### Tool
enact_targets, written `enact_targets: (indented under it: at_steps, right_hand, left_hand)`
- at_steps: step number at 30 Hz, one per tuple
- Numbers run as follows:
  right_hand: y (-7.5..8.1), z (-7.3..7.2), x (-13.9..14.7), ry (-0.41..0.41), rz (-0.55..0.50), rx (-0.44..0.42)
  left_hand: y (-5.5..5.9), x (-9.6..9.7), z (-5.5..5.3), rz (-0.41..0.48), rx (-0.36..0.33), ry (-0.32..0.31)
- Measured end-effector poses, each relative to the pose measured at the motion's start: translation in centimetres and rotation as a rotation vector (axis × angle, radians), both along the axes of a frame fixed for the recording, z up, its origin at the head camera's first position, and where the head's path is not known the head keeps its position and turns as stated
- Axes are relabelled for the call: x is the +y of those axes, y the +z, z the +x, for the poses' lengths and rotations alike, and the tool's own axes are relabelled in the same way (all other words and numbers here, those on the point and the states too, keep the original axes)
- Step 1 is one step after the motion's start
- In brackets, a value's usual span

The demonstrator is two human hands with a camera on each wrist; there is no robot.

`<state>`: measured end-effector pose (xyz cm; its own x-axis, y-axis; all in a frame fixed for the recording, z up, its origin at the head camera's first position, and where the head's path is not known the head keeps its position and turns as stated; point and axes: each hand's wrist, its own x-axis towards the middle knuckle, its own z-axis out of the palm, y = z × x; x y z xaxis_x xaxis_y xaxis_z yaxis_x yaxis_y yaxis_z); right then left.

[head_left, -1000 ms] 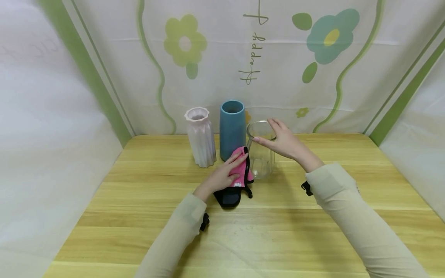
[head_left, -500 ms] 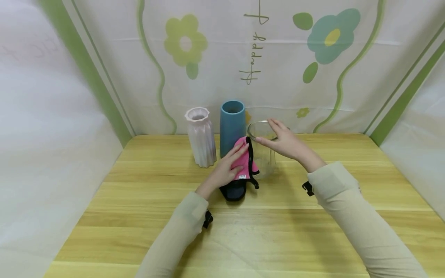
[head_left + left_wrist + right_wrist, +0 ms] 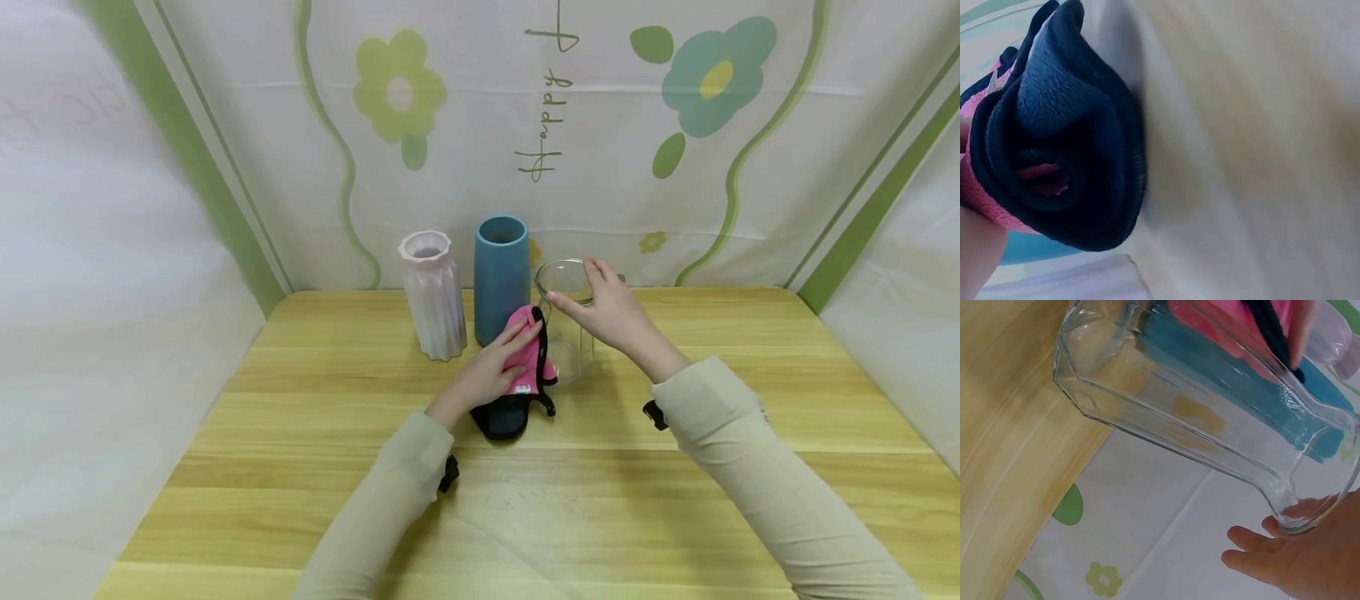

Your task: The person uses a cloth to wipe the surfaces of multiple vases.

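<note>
A clear glass vase (image 3: 576, 354) stands upright on the table. My right hand (image 3: 613, 315) holds it by the rim, thumb on the near left side and fingers across the far right; the right wrist view shows the vase's angular glass body (image 3: 1179, 434) with the hand at its mouth. A pink cloth (image 3: 532, 364) with black edging is in my left hand (image 3: 483, 377), which presses it against the left side of the glass. In the left wrist view the cloth (image 3: 1063, 103) is folded over, its dark side facing out, and most of the hand is out of frame.
A tall blue vase (image 3: 500, 279) stands just behind the cloth, close to the glass one. Left of it is a pale pleated vase (image 3: 435, 312) with a scalloped rim. A printed curtain (image 3: 480, 108) hangs behind the wooden table (image 3: 300, 433).
My left hand and the cloth have moved up and right along the glass, then slightly back down. The right hand has shifted a little at the rim; the glass vase has hardly moved.
</note>
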<state>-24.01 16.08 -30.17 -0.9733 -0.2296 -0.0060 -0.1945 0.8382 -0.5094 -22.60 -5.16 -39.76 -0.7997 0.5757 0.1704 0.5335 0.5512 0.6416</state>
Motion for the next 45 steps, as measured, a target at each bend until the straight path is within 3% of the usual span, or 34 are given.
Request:
enact_targets:
  at_steps: [4, 9, 21, 27, 33, 37, 41, 45]
  right_hand:
    - [-0.1, 0.0, -0.1, -0.009, -0.003, 0.010]
    - [-0.1, 0.2, -0.1, -0.013, -0.009, 0.009]
    - [-0.6, 0.3, 0.3, 0.005, -0.072, 0.041]
    - [-0.6, 0.3, 0.7, 0.013, -0.123, 0.053]
    - [-0.7, 0.0, 2.0, -0.017, -0.170, 0.051]
    - [-1.0, -0.4, 3.1, -0.042, -0.180, 0.066]
    - [-1.2, -0.8, 4.0, -0.073, -0.181, 0.085]
    - [-1.6, -1.1, 4.8, -0.099, -0.176, 0.091]
  left_hand:
    - [-0.8, -0.3, 0.0, -0.055, -0.041, -0.001]
    - [-1.3, -0.5, 0.1, -0.015, -0.022, -0.011]
    - [-0.3, -2.2, 1.8, 0.108, -0.001, 0.001]
    - [0.6, -5.0, 2.8, 0.166, 0.058, 0.031]
    - [1.9, -8.2, 3.8, 0.189, -0.022, 0.046]
    - [2.7, -10.7, 4.2, 0.159, -0.090, 0.092]
    - [3.2, -13.2, 4.0, 0.130, -0.126, 0.151]
    - [3.5, -15.7, 3.8, 0.081, -0.118, 0.200]
